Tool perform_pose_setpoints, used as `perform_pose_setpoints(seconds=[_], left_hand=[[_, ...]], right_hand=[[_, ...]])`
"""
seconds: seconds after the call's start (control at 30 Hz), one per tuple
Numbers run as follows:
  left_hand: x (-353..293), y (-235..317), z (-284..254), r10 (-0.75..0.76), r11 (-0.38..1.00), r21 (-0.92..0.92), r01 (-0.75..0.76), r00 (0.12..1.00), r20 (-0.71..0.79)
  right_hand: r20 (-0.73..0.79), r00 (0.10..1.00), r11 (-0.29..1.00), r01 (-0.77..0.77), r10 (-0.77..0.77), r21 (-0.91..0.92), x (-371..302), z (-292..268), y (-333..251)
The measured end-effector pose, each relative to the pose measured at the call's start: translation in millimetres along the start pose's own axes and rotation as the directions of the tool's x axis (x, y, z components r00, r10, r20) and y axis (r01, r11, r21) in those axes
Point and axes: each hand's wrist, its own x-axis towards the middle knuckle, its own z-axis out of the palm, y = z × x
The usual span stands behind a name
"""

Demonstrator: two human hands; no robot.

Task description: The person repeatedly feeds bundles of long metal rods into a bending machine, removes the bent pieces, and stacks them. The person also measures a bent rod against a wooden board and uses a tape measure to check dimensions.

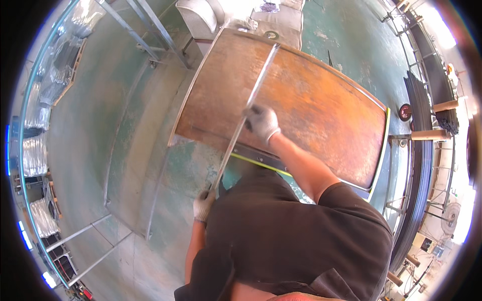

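A long, thin, silvery metal strip (260, 83) slants across a worktable with a rust-brown top (321, 120). Its far end lies over the table's far edge, and its near end reaches past the near edge beside my body. My right hand (262, 123), in a pale work glove with dark fingertips, is closed around the strip near its middle, above the tabletop. Lower and to the left, my gloved left hand (203, 204) is closed on the near end. The finger undersides of both hands are hidden.
Beyond the table stands a pale padded seat (281, 22). Along the right runs a rack of long dark bars (422, 165). Metal frame posts (158, 32) rise at the upper left. Wrapped bundles (36, 155) sit at the far left. A yellow-green strip (258, 163) edges the table's near side.
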Motion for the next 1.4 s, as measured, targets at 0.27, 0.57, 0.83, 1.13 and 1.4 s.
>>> perform_pose_setpoints(seconds=[0.27,0.57,0.83,1.13,1.4], left_hand=[[22.7,1.5,-64.4,-0.349,0.930,-0.144,0.339,0.936,-0.052],[65.6,3.1,-55.4,-0.405,0.868,-0.311,0.387,0.914,0.009],[104.7,33.7,-69.0,-0.409,0.887,-0.265,0.379,0.910,-0.068],[128.9,44.4,-62.0,-0.373,0.917,-0.160,0.365,0.927,-0.024],[138.9,53.1,-59.3,-0.394,0.899,-0.224,0.375,0.918,-0.045]], right_hand=[[-0.250,0.884,0.647,0.075,-0.396,-0.759,225.1,-130.1,-8.9],[-0.652,0.742,0.440,-0.539,-0.155,-0.718,309.4,-223.6,-0.9],[-0.624,0.713,0.568,-0.383,-0.319,-0.728,329.6,-227.1,16.0],[-0.566,0.688,0.476,-0.349,-0.454,-0.807,338.2,-215.5,26.4],[-0.572,0.757,0.400,-0.441,-0.316,-0.804,346.1,-211.0,-9.5]])
